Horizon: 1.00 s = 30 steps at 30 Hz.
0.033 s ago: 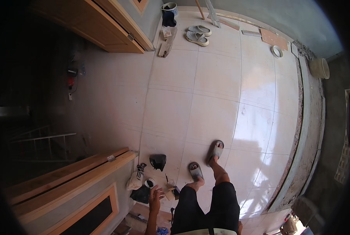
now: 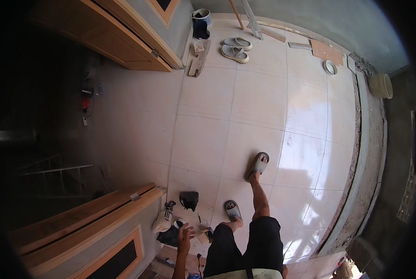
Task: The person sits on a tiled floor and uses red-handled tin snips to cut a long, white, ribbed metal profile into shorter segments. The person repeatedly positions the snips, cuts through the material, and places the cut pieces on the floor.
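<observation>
My left hand [image 2: 185, 231] hovers beside the small things on the floor near the lower door, its fingers spread and nothing visibly in it. Under and next to it are a round white container [image 2: 178, 222], a black plastic bag [image 2: 168, 236] and a pale cloth-like bag [image 2: 161, 223]. To its right lie a few small items with a tan cardboard-like piece [image 2: 203, 237]. A black box-shaped thing [image 2: 189, 199] rests farther ahead. Of my right hand [image 2: 285, 270] only a sliver of skin shows by the shorts; its fingers are hidden.
Two wooden doors [image 2: 147, 193] [image 2: 138, 60] flank a dark room with a metal ladder [image 2: 54, 171]. Grey clogs [image 2: 236, 49], a plank [image 2: 198, 63], a tape-like ring [image 2: 330, 68] and buckets [image 2: 201, 16] [image 2: 380, 86] stand far off. A rough trench edge [image 2: 357, 186] runs along the right.
My right foot has stepped forward on the tiles. The whole view has shifted slightly, so the floor things sit lower. My left hand stays near the white container, still spread.
</observation>
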Tool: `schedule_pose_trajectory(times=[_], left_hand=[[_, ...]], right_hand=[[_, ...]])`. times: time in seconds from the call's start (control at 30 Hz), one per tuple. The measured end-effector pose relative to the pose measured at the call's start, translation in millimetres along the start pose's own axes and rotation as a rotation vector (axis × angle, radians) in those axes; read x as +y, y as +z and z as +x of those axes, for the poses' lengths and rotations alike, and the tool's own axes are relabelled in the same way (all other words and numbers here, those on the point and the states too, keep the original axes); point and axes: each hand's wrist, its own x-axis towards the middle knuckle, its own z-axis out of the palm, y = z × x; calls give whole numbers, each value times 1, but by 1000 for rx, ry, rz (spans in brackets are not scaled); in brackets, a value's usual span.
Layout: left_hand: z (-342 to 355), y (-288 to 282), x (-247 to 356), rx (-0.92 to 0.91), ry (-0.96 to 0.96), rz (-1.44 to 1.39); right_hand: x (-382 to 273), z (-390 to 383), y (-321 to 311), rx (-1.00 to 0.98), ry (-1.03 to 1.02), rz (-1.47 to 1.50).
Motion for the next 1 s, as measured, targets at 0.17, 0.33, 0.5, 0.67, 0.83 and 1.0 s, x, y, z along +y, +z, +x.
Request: schedule_pose_trajectory(times=[0.17, 0.33, 0.5, 0.67, 0.83, 1.0], left_hand=[[23, 44, 36, 146, -310, 58], [113, 104, 107, -53, -195, 151], [216, 152, 259, -131, -128, 362], [420, 191, 431, -126, -16, 513], [528, 266, 638, -68, 58, 248], [600, 423, 808, -607, 250, 544]], right_hand=[[-150, 143, -90, -16, -236, -107], [-479, 252, -154, -7, -229, 428], [-732, 285, -219, 15, -365, 425], [-928, 324, -207, 231, -490, 219], [-1127, 350, -198, -70, -508, 170], [-1318, 370, -166, -648, -688, 383]])
